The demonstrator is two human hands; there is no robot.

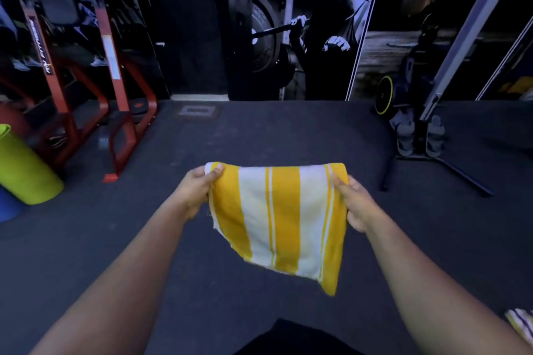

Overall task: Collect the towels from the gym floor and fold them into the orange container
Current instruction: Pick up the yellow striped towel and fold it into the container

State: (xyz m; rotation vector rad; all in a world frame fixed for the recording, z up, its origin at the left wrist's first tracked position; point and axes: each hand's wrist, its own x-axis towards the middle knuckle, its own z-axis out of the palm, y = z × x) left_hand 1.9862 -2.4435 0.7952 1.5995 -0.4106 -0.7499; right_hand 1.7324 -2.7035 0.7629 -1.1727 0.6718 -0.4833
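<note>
Red steel rack at left, lime-green rolled mat beside it, yellow-rimmed weight plate at right

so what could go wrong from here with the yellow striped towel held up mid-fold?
1. The left hand and right hand pinch only the top corners of the yellow striped towel; its lower edge hangs skewed, so the next fold may come out crooked.
2. The orange container is not in view, so carrying the towel there may undo the fold.
3. A second striped towel lies at the frame's lower right edge and could be overlooked.
</note>
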